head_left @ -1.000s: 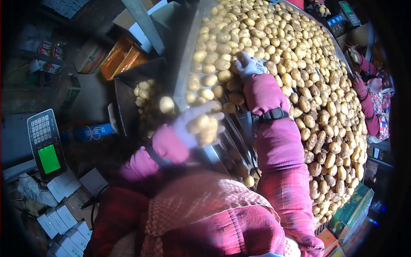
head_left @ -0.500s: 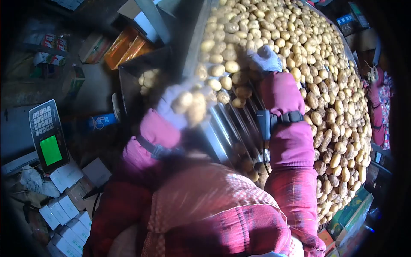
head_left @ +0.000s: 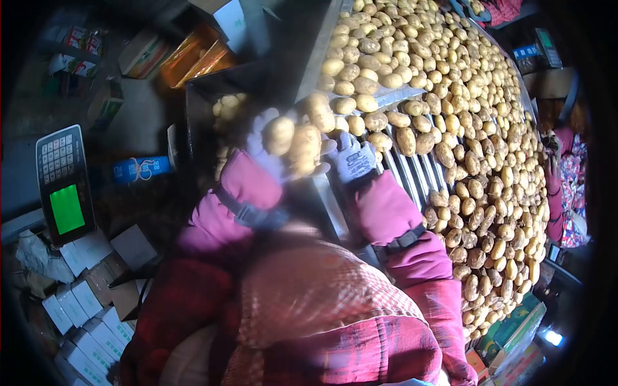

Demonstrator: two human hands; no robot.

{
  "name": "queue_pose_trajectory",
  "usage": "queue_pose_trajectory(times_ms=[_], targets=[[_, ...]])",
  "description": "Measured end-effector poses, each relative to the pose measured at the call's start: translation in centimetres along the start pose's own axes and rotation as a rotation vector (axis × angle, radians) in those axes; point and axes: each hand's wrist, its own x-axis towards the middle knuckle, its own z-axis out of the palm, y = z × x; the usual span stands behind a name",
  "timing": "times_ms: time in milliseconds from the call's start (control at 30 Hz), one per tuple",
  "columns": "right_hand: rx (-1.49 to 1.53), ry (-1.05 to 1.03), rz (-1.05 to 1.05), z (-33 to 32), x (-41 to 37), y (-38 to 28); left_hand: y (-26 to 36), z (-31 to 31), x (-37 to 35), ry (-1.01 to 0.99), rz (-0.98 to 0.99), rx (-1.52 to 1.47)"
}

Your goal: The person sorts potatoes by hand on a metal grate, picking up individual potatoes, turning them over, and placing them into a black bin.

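Gloved in pale fabric, my left hand (head_left: 265, 145) holds several potatoes (head_left: 302, 149) in front of my body, at the near left corner of a large sorting table. My right hand (head_left: 354, 159), in a white glove with grey print, is just to the right of them, its fingers partly spread and pointing away from me. It is close to the held potatoes, and I see nothing gripped in it. Beyond and to the right, a mass of potatoes (head_left: 476, 151) covers the table's metal bars (head_left: 412, 177), some of which show bare beside my right hand.
A dark bin (head_left: 199, 122) with potatoes inside stands at the left. Further left are a scale display (head_left: 67, 209) with a green screen, stacked white boxes (head_left: 84, 302) and an orange crate (head_left: 193, 55). Another person's floral sleeve (head_left: 573, 186) shows at the far right.
My right hand has moved left and toward me, from among the potatoes to beside my left hand. My left hand still holds potatoes. The view has shifted slightly.
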Motion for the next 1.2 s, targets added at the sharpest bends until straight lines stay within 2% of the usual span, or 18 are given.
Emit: queue_pose_trajectory(times_ms=[67,233,267,300,333,367,433,500,600,633,700,767,833,900,1000,1100,1167,1200], targets=[[-0.004,-0.053,0.085,0.1,1.4,-1.0,0.0,-2.2,-0.2,0.249,0.207,0.023],[0.022,-0.115,0.145,-0.4,2.7,-1.0,0.2,-2.6,0.7,0.135,0.283,0.088],[0.049,0.016,0.162,0.0,2.2,-0.7,0.5,-3.3,0.6,0.087,0.248,0.084],[0.247,-0.15,0.354,-2.1,2.1,-0.6,0.7,-3.1,0.4,0.039,0.213,0.082],[0.556,-0.056,0.302,-3.2,1.1,0.6,0.7,-1.1,-0.4,-0.011,0.131,0.114],[0.9,0.165,0.4,-0.8,0.7,2.1,0.5,0.3,-1.4,-0.059,0.049,0.145],[1.567,0.224,0.462,-5.3,-0.5,2.2,-1.4,1.3,-3.0,0.059,0.045,0.229],[1.479,0.282,0.211,-6.9,-0.8,1.3,-2.9,1.3,-3.6,0.109,0.034,0.245],[1.33,0.061,0.228,-7.6,-0.9,-2.2,-3.6,-1.6,-1.6,-0.235,-0.062,-0.035],[1.195,0.157,0.065,-5.8,-0.5,-2.3,-3.6,-2.0,-2.8,0.21,-0.026,0.014],[0.965,0.254,-0.066,-6.2,0.4,-3.6,-4.0,-1.1,-4.9,0.236,0.092,0.279],[0.837,0.266,-0.233,-6.0,0.8,-3.9,-4.2,-4.9,-3.9,0.133,0.259,0.556],[0.72,0.185,-0.212,-6.3,0.5,-4.8,-3.8,-7.7,-3.0,0.099,0.405,0.747],[0.765,0.178,-0.224,-6.8,1.1,-5.4,-3.5,-2.9,-6.2,0.154,0.349,0.375],[0.852,0.264,-0.204,-6.1,1.3,-5.6,-2.7,-4.7,-5.5,0.15,0.142,0.047],[1.15,0.289,0.076,-9.0,0.6,-4.8,-1.1,-1.5,-4.2,0.13,-0.044,0.066],[1.152,0.375,0.438,-4.9,0.2,1.0,0.5,4.4,-3.7,0.178,-0.141,0.291],[0.813,0.498,0.466,-2.3,-0.8,4.6,0.6,4.5,-3.4,0.017,-0.057,0.297]])
